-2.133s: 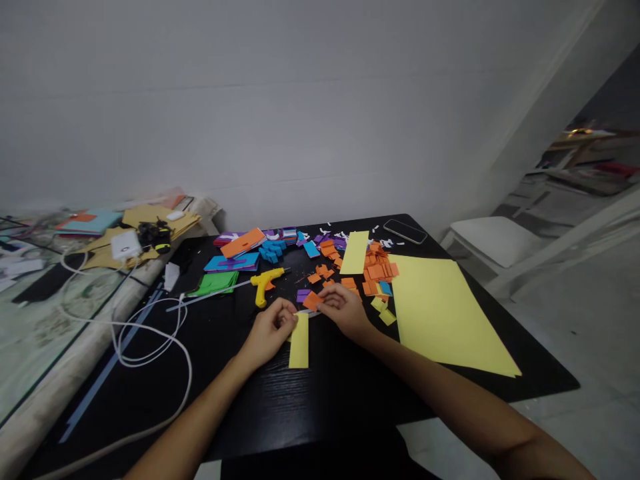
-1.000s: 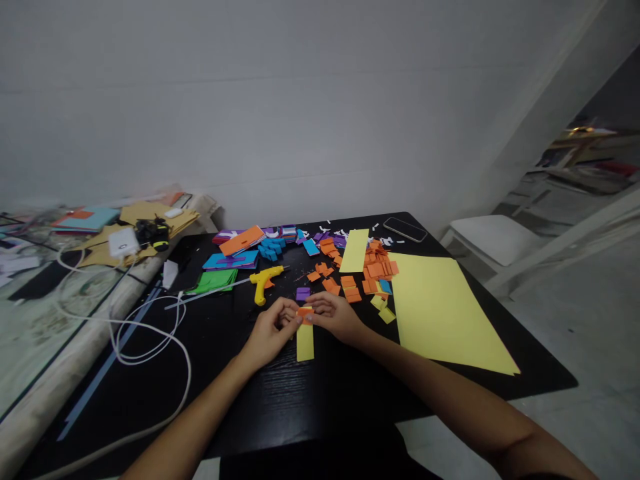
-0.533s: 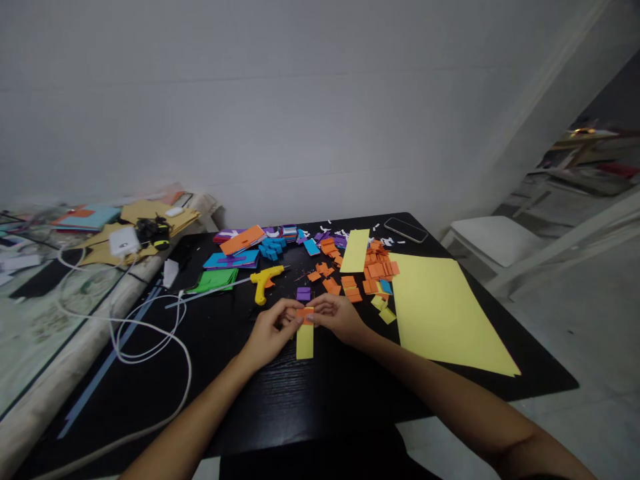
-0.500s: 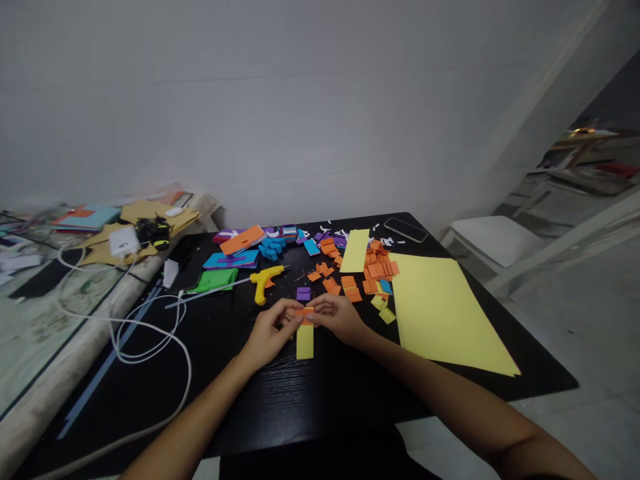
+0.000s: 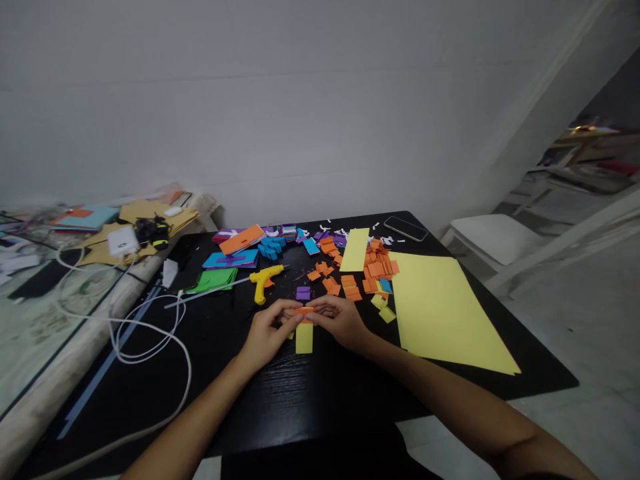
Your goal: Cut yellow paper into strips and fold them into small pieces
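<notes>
At the middle of the black table (image 5: 250, 400), a narrow yellow paper strip (image 5: 304, 340) hangs down toward me with an orange paper piece (image 5: 305, 313) across its upper end. My left hand (image 5: 271, 330) pinches the orange piece and strip from the left, thumb on top. From the right, my right hand (image 5: 337, 320) grips the same end, its thumb on the orange paper. Fingers behind the paper are partly hidden. Just beyond my fingertips lies a small purple folded piece (image 5: 303, 293). A yellow glue gun (image 5: 265, 281) with a glue stick in it rests beyond my left hand.
Orange paper pieces (image 5: 380, 263) lie heaped behind my right hand, near a yellow strip (image 5: 355, 250). Large yellow sheets (image 5: 445, 310) cover the table's right side; a phone (image 5: 405, 229) lies behind. Green (image 5: 215, 280) and blue papers (image 5: 230, 259) sit back left. White cable (image 5: 187, 360) loops at left.
The yellow strip's near end has shifted slightly away from me and looks shorter, as if tilted. Both hands keep their pinch with almost no movement.
</notes>
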Available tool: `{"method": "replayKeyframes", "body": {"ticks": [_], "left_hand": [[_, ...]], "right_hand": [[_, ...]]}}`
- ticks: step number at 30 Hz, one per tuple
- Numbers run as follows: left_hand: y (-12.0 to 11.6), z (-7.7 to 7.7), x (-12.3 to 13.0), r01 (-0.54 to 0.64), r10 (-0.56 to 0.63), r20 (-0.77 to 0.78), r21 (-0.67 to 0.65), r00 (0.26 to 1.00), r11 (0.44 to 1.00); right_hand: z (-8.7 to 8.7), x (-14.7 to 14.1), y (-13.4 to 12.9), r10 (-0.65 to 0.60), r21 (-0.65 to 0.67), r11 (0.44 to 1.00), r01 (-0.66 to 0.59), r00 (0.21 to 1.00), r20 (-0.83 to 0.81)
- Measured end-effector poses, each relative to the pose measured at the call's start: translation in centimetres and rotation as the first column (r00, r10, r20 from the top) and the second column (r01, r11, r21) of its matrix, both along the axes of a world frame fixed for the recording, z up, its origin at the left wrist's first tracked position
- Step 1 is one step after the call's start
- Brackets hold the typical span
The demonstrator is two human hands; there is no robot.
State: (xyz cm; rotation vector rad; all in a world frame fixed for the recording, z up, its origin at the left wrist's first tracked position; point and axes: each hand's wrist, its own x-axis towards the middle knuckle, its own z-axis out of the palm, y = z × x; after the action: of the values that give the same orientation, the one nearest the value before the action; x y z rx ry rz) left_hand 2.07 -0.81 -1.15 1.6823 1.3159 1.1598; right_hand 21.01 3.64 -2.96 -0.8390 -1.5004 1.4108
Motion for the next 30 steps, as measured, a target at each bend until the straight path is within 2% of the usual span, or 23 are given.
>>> {"method": "replayKeyframes", "body": {"ticks": [5,13,20,30], "left_hand": [[0.03,-0.08,0.04,-0.014,0.014,-0.001,0.006,1.000,1.000],[0.01,0.13,0.14,-0.027,0.027,0.008,0.030,1.000,0.999],[-0.05,-0.01,0.17,-0.015,0.015,0.036,0.015,0.999,1.000],[-0.16,-0.20,0.15,-0.036,0.035,0.052,0.017,0.998,0.999]], "right_hand": [[0.00,-0.01,-0.02,0.017,0.003,1.000,-0.017,1.000,-0.022],[0.02,-0.05,-0.03,-0.023,0.039,0.999,0.023,1.000,-0.006],[0.33,-0.03,-0.20,0.004,0.006,1.000,-0.004,0.999,-0.054],[0.01,-0.17,-0.02,-0.025,0.001,1.000,0.025,0.999,-0.046]]}}
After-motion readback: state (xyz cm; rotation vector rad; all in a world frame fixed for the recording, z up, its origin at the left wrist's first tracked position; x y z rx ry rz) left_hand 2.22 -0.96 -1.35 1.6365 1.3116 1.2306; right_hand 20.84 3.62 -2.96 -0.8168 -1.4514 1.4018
